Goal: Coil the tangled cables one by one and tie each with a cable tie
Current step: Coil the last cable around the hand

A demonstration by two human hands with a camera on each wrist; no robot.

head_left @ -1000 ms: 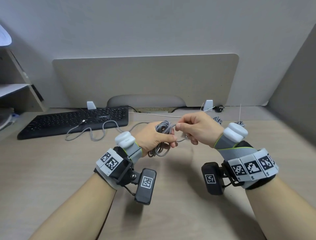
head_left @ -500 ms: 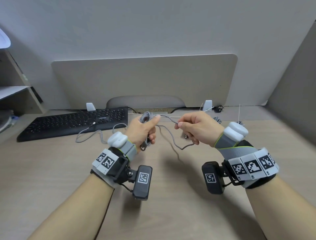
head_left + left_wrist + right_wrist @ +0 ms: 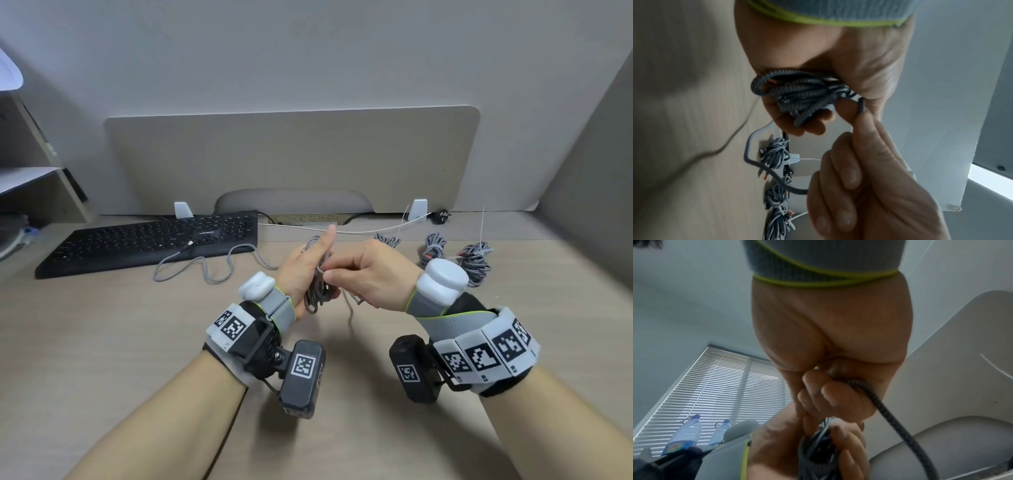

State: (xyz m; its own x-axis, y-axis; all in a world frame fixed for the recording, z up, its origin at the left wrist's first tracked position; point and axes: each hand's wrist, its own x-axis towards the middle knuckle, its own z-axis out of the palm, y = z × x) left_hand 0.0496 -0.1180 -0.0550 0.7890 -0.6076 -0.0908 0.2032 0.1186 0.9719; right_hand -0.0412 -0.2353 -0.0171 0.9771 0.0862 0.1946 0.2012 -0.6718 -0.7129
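Note:
My left hand [image 3: 301,270] holds a bundle of grey braided cable loops [image 3: 317,296] above the desk, fingers curled round it and thumb pointing up. In the left wrist view the coil [image 3: 803,95] lies in the palm. My right hand [image 3: 370,279] sits against the left and pinches a strand of the same cable [image 3: 861,107] at the coil. In the right wrist view the strand [image 3: 877,402] runs out of the curled right fingers. The loose tail [image 3: 205,270] trails left across the desk to a plug [image 3: 190,244] lying on the keyboard.
A black keyboard [image 3: 137,243] lies at the back left. Three bundled grey cables [image 3: 388,240] [image 3: 435,246] [image 3: 476,258] sit at the back right, thin white cable ties [image 3: 483,222] sticking up there. A desk divider [image 3: 291,154] stands behind. A shelf [image 3: 30,178] is at the far left.
Half a second ago the hands were apart with a strand stretched between them. Now the right hand has come back against the left and brought the strand to the coil.

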